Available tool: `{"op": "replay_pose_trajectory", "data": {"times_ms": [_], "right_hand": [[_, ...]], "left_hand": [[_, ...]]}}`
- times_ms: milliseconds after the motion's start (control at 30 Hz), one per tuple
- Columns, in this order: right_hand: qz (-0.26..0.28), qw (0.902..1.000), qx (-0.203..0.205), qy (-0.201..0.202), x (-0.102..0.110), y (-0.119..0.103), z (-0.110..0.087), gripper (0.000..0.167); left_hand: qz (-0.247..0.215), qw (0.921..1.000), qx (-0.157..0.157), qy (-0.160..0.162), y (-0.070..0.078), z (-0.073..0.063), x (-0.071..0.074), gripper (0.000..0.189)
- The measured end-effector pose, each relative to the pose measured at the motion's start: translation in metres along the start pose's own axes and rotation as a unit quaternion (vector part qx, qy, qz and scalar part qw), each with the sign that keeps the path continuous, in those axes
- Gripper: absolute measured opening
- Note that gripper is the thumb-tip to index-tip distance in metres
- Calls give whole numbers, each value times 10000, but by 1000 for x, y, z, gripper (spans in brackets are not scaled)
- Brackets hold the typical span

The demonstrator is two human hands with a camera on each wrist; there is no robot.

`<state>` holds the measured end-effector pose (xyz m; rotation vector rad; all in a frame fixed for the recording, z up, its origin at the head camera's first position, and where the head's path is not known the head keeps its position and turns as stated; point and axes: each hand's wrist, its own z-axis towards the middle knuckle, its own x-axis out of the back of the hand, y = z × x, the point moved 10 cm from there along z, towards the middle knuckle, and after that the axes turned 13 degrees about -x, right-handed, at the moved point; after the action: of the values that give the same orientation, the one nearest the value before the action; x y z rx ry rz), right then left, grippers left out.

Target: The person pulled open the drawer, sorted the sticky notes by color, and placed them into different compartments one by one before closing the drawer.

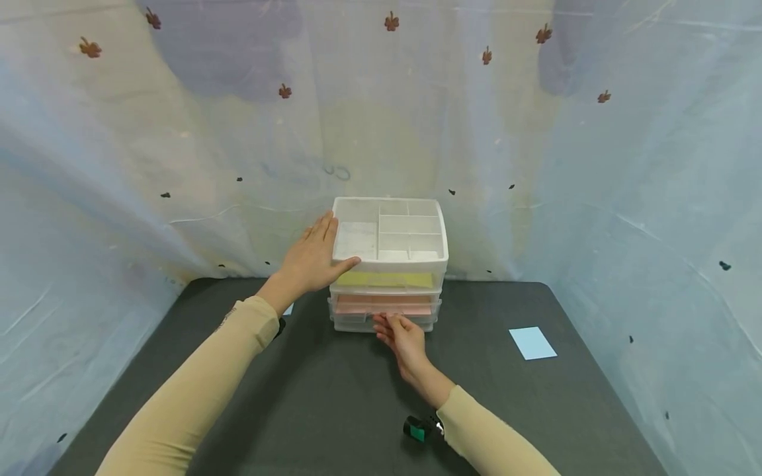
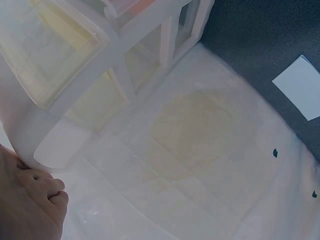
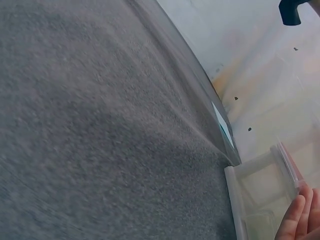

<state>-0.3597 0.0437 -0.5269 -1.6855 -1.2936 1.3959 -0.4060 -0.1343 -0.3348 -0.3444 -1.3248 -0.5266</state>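
Note:
A small white storage unit (image 1: 413,262) with clear drawers stands on the dark table, its top moulded into several compartments. Against its upper left side rests my left hand (image 1: 311,256), fingers straight along the edge and thumb over the front corner; the left wrist view shows part of this hand (image 2: 32,200) at the casing. My right hand (image 1: 406,342) pinches the front lip of the lower drawer (image 1: 351,317), which juts out slightly and has pink-orange contents. In the right wrist view, the right fingers (image 3: 302,212) meet that lip. The upper drawer (image 1: 387,280) shows yellow inside.
To the right on the table (image 1: 333,410) lies a light blue paper square (image 1: 532,343). Another pale blue sheet (image 2: 302,87) lies left of the unit, mostly hidden in the head view. A patterned curtain (image 1: 381,145) hangs close behind and along both sides.

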Motion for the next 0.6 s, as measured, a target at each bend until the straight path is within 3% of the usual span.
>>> {"op": "replay_pose_trajectory", "data": {"times_ms": [600], "right_hand": [[-109,9999,8,66,-1,-8,16,35]], "left_hand": [[23,10000,35,-30,-2,1,-2,108]]}}
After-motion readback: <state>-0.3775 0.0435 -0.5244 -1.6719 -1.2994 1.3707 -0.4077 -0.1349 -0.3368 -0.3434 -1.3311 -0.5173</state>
